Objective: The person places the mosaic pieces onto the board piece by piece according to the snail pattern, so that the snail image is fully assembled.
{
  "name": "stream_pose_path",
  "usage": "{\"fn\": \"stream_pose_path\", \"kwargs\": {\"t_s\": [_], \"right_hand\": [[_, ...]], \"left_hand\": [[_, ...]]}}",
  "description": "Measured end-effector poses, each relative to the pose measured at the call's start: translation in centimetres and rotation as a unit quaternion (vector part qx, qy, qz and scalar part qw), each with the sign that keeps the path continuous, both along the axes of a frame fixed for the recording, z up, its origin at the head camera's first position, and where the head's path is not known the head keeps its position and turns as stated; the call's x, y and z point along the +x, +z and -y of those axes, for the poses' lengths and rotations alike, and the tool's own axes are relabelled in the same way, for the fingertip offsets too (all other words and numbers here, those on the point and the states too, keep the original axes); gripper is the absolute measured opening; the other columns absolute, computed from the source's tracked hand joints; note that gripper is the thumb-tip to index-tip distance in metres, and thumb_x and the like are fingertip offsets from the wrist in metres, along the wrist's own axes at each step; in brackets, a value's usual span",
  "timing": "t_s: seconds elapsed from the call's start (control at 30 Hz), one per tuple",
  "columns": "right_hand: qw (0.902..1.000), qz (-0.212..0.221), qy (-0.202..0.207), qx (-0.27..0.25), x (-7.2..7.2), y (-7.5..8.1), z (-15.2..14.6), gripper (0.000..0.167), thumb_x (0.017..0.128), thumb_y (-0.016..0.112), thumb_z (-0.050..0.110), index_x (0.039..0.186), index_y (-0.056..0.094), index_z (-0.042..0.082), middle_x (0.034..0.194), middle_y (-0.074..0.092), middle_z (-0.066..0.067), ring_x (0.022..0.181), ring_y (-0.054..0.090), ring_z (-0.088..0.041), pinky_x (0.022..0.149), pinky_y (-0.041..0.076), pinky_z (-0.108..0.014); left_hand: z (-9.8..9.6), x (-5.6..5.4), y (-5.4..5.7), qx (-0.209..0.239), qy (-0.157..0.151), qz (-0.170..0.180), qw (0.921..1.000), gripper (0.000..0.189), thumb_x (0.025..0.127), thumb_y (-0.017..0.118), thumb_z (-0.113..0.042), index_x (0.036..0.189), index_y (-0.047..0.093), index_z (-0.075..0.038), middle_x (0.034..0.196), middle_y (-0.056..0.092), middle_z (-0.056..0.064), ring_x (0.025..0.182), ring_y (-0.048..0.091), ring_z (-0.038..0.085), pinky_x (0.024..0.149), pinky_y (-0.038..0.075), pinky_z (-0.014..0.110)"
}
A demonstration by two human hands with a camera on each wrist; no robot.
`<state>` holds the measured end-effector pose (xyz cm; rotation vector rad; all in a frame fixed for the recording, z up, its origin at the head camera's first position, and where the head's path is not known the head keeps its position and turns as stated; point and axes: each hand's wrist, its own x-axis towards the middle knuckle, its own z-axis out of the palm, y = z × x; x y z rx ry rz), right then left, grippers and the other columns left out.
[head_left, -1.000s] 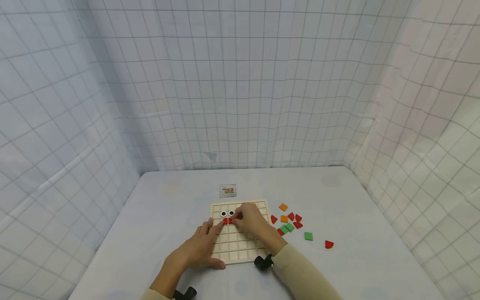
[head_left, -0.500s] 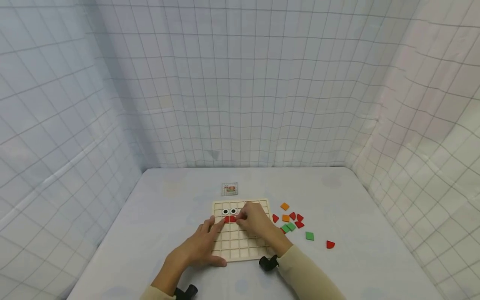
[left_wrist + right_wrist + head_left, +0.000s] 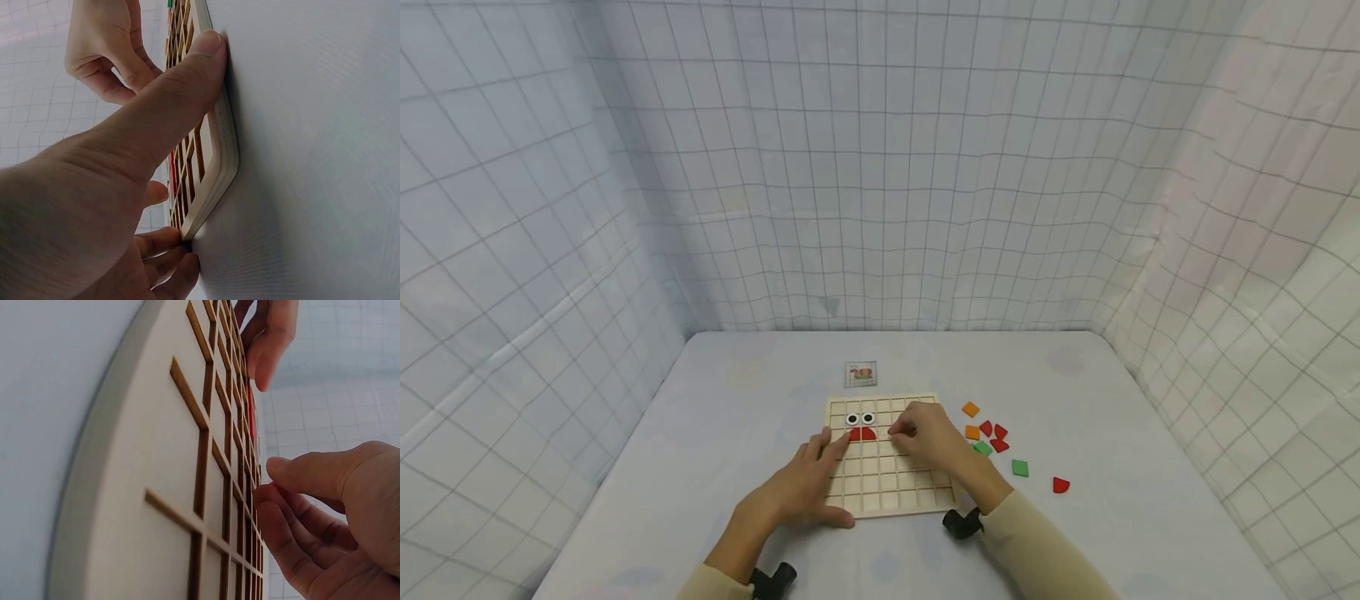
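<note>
A pale wooden grid board (image 3: 880, 479) lies on the table. Two round eye pieces (image 3: 861, 418) sit in its upper cells, with two red quarter-round tiles (image 3: 868, 434) directly below. My left hand (image 3: 801, 487) holds the board's near-left corner, thumb (image 3: 206, 44) on the front edge and several fingers (image 3: 159, 240) at the left side. Its index fingertip is close to the left red tile. Over the board, right of the red tiles, hovers my right hand (image 3: 931, 435). Its fingers (image 3: 275, 519) are loosely bent, thumb slightly apart, and I see nothing between them.
Right of the board lie loose orange tiles (image 3: 971, 409), green tiles (image 3: 1020, 468) and several red quarter-round tiles (image 3: 1061, 485). A small picture card (image 3: 861, 373) lies beyond the board. White gridded curtains (image 3: 880, 208) enclose the table at the back and sides.
My right hand has let go of the right red tile and moved a little to the right. That tile now lies uncovered beside the other one. My left hand stays at the board.
</note>
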<state>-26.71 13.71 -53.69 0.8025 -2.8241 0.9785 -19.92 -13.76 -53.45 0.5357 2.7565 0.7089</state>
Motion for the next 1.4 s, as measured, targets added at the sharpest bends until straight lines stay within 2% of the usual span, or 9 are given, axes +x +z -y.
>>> {"fn": "stream_pose_path", "kwargs": {"t_s": [0.23, 0.33, 0.53, 0.8, 1.07, 1.23, 1.4], "right_hand": [[0.9995, -0.004, -0.032, -0.004, 0.1, -0.5, -2.5, 0.006, 0.104, 0.086, 0.005, 0.108, 0.09, 0.005, 0.105, 0.081, -0.006, 0.09, 0.074, -0.013, 0.081, 0.062, -0.025], [0.9989, 0.007, -0.046, -0.006, 0.1, -0.3, -3.6, 0.009, 0.104, 0.086, 0.005, 0.112, 0.09, 0.006, 0.108, 0.08, -0.006, 0.091, 0.073, -0.012, 0.081, 0.061, -0.024], [0.9983, -0.004, -0.056, -0.017, 0.0, 0.1, -5.9, 0.015, 0.102, 0.084, 0.0, 0.116, 0.088, 0.004, 0.109, 0.08, -0.01, 0.089, 0.073, -0.012, 0.077, 0.06, -0.022], [0.995, 0.039, -0.092, -0.012, 0.1, -0.4, -8.0, 0.022, 0.102, 0.086, 0.003, 0.123, 0.088, 0.005, 0.117, 0.078, -0.01, 0.09, 0.07, -0.01, 0.075, 0.058, -0.022], [0.9945, 0.028, -0.101, 0.005, 0.2, -1.0, -10.2, 0.023, 0.101, 0.088, 0.006, 0.123, 0.088, 0.007, 0.116, 0.079, -0.008, 0.095, 0.07, -0.013, 0.084, 0.061, -0.028], [0.9933, 0.026, -0.112, 0.011, 0.1, -1.2, -11.4, 0.025, 0.101, 0.089, 0.007, 0.126, 0.088, 0.008, 0.119, 0.079, -0.009, 0.091, 0.065, -0.012, 0.079, 0.056, -0.024], [0.9926, 0.027, -0.117, 0.02, 0.0, -1.0, -12.3, 0.027, 0.102, 0.091, 0.013, 0.128, 0.088, 0.008, 0.115, 0.077, -0.008, 0.09, 0.062, -0.013, 0.078, 0.053, -0.023]], "left_hand": [[-0.1, 0.0, -0.1, 0.007, -0.002, 0.01, 0.9999, 0.135, 0.079, 0.11, -0.051, 0.182, 0.034, -0.009, 0.187, 0.028, 0.035, 0.168, 0.041, 0.057, 0.127, 0.05, 0.071], [0.0, 0.1, -0.1, 0.005, 0.001, 0.011, 0.9999, 0.136, 0.078, 0.11, -0.051, 0.183, 0.034, -0.009, 0.188, 0.027, 0.033, 0.169, 0.04, 0.055, 0.128, 0.05, 0.071], [0.1, 0.1, 0.2, 0.009, -0.001, 0.008, 0.9999, 0.136, 0.079, 0.109, -0.051, 0.183, 0.033, -0.007, 0.188, 0.027, 0.034, 0.17, 0.038, 0.056, 0.129, 0.048, 0.07], [0.2, 0.4, 0.2, 0.009, 0.003, 0.014, 0.9999, 0.135, 0.079, 0.109, -0.051, 0.183, 0.034, -0.007, 0.188, 0.026, 0.035, 0.17, 0.038, 0.058, 0.128, 0.048, 0.072], [0.2, 0.3, 0.1, 0.004, 0.001, 0.012, 0.9999, 0.135, 0.08, 0.108, -0.053, 0.184, 0.032, -0.009, 0.189, 0.025, 0.033, 0.172, 0.037, 0.055, 0.129, 0.048, 0.07], [0.0, 0.3, 0.2, 0.007, 0.0, 0.015, 0.9999, 0.135, 0.08, 0.108, -0.053, 0.184, 0.033, -0.01, 0.189, 0.025, 0.033, 0.172, 0.037, 0.054, 0.13, 0.047, 0.07], [-0.1, 0.2, 0.5, 0.007, -0.001, 0.014, 0.9999, 0.135, 0.081, 0.108, -0.053, 0.184, 0.032, -0.009, 0.189, 0.025, 0.033, 0.172, 0.037, 0.055, 0.13, 0.048, 0.071]]}}
